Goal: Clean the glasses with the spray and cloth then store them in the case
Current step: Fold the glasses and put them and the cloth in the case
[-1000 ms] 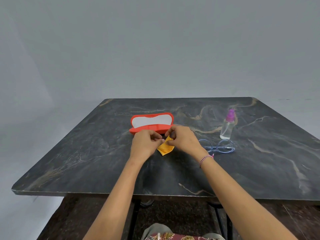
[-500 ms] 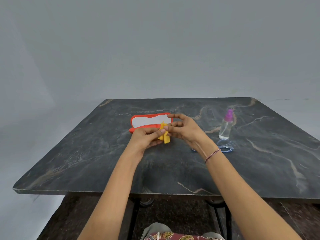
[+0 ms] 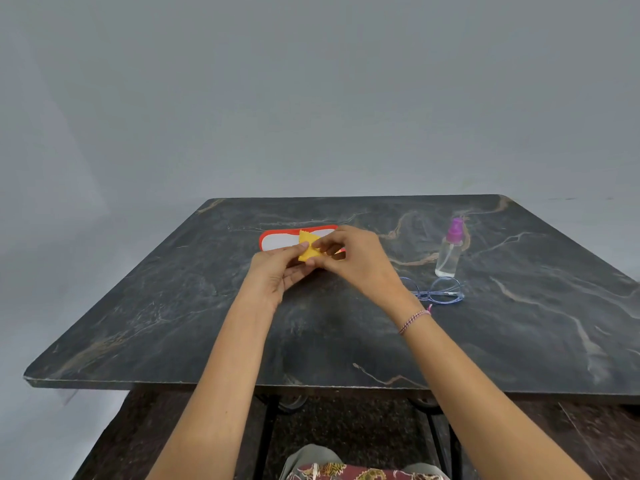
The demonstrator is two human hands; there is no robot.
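Observation:
A small yellow cloth (image 3: 307, 249) is held up above the table between both hands. My left hand (image 3: 277, 271) pinches its lower edge, and my right hand (image 3: 353, 258) pinches its right side. Just behind them lies the open red case (image 3: 277, 241) with a white lining, partly hidden by the cloth and fingers. The blue-framed glasses (image 3: 438, 292) lie folded on the table to the right of my right wrist. A clear spray bottle (image 3: 449, 249) with a purple top stands upright just beyond the glasses.
Everything sits on a dark marble-patterned table (image 3: 173, 306) against a plain grey wall. The table's front edge is near my elbows, with dark metal legs visible below it.
Both hands have lifted the yellow cloth off the table and up in front of the case, and the cloth has been partly spread out. The glasses, bottle and case have not moved.

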